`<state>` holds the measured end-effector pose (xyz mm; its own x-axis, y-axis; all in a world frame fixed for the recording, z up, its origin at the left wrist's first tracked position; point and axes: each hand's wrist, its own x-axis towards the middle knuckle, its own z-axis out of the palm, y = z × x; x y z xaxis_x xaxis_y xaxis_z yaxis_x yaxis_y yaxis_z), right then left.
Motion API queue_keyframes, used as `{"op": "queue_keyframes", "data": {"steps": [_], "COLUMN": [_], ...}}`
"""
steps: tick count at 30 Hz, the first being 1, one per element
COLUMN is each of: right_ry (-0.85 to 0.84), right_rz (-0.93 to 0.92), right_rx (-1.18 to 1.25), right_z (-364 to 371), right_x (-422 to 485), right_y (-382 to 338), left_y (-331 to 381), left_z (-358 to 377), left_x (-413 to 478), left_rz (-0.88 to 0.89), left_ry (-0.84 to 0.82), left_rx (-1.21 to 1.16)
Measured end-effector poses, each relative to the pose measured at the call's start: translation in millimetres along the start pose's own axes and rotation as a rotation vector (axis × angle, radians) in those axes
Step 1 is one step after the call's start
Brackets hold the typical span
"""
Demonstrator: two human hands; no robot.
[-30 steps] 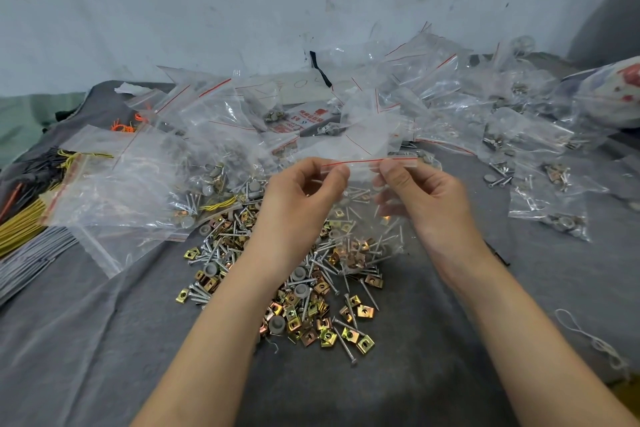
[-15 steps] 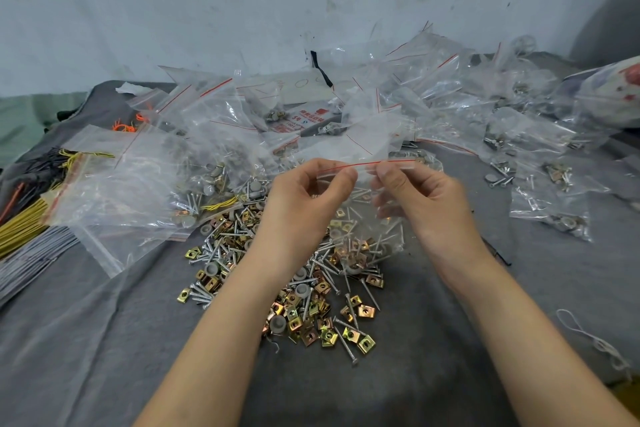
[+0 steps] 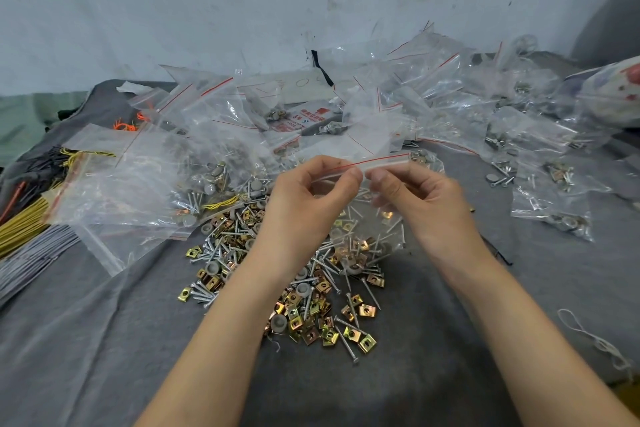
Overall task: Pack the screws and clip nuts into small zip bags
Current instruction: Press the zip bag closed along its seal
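**Item:** small zip bag (image 3: 372, 229), part-filled with screws and clip nuts.
**Position:** hangs below both grips. Its seal strip (image 3: 384, 162) runs crosswise, left to right.
**Hold:** left grip (image 3: 308, 198) and right grip (image 3: 424, 196) each pinch the strip, thumbs nearly meeting.
**Next:** free strip extends past the right grip, so sealing probably runs that way.
**Stock:** loose pile (image 3: 304, 302) lies beneath on the desk (image 3: 450, 322).

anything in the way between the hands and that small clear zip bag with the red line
Nothing visible. The left hand and right hand both pinch the red-lined top strip of the small clear plastic zip bag. The silver screws and brass clip nuts inside lie low, away from the strip.
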<state>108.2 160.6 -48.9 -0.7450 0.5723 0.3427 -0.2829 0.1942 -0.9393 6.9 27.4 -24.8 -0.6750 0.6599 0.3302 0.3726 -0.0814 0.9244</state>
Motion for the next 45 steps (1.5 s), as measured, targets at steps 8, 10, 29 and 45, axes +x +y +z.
{"op": "queue_keyframes", "data": {"steps": [8,10,29,45], "right_ry": [-0.021,-0.028,-0.068,-0.109], "right_rz": [-0.013,-0.014,-0.075,-0.028], "right_rx": [-0.016,-0.010,-0.089,-0.106], "right_z": [1.2,2.4,5.5,7.5], "right_x": [-0.7,-1.3,-3.5,-6.6], "right_y": [-2.4,-2.9,0.7,2.9], "left_y": [2.9,3.9,11.2,14.0], "left_z": [-1.4,-1.9,-5.0,0.6], "left_x": [1.4,1.7,1.2,-0.2], "left_rz": [-0.012,0.013,0.198,0.291], "left_ry": [0.007,0.009,-0.016,-0.001], "left_rx": [-0.021,0.008,0.465,0.502]}}
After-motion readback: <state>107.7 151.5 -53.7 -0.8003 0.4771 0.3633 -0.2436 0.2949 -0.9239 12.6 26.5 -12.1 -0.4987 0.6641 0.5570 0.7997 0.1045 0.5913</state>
